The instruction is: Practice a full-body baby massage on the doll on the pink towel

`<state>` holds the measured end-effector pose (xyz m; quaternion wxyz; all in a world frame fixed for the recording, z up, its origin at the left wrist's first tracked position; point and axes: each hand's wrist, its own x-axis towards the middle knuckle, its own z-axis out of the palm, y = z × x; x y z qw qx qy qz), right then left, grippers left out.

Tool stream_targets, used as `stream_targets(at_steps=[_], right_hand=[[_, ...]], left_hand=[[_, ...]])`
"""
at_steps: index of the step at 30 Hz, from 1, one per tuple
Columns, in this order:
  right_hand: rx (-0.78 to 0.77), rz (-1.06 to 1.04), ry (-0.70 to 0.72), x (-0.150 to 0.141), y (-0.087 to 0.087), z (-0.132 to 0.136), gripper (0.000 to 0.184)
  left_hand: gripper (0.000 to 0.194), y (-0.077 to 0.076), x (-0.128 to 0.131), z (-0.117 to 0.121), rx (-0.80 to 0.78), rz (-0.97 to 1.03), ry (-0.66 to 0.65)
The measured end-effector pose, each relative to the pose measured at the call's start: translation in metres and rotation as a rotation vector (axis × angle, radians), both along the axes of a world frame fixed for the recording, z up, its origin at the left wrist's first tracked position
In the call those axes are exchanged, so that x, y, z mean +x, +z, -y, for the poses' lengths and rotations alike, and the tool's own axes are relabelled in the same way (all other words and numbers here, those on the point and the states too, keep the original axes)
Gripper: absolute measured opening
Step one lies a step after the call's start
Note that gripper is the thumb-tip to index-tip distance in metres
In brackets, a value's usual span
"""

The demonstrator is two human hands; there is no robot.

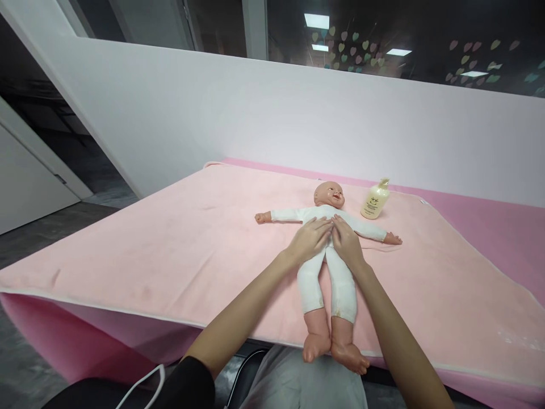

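Note:
A baby doll (326, 284) with a white cloth body lies on its back, head away from me and arms spread wide. Its bare feet reach the near edge of the table. My left hand (311, 238) rests flat on the left side of the doll's belly, fingers stretched out. On the right side of the belly lies my right hand (346, 241), also flat, with its fingertips close to those of the left. Both palms face down, and neither hand grips anything. The middle of the doll's torso is partly hidden under them.
A pale yellow pump bottle (374, 200) stands upright beyond the doll's right-hand arm. The doll lies on a pink blanket (170, 244) over a darker pink cover (506, 244). A white wall (264, 113) borders the far side, with dark glass above. A white cable (155, 380) hangs near my left sleeve.

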<state>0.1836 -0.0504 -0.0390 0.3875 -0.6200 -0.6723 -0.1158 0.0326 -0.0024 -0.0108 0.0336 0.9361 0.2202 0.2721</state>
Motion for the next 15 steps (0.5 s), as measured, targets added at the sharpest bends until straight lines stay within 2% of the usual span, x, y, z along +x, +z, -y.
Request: stream_targets(at_steps=[2,6,12,15], right_hand=[[-0.032,-0.002,0.022,-0.001,-0.004,-0.003,0.047],[-0.173,0.038,-0.012,0.001,-0.006,-0.010,0.054],[-0.457,-0.006,-0.105,0.011,0.008,-0.030,0.054],[-0.519,-0.082,-0.185,0.020,0.010,-0.041,0.054]], left_hand=[[0.043,-0.001,0.007,0.005,-0.008,-0.036,-0.027],[0.048,-0.003,0.015,0.002,-0.059,-0.139,0.010],[0.053,0.001,0.030,-0.028,-0.232,-0.246,0.047],[0.058,-0.003,0.040,-0.045,-0.294,-0.233,0.139]])
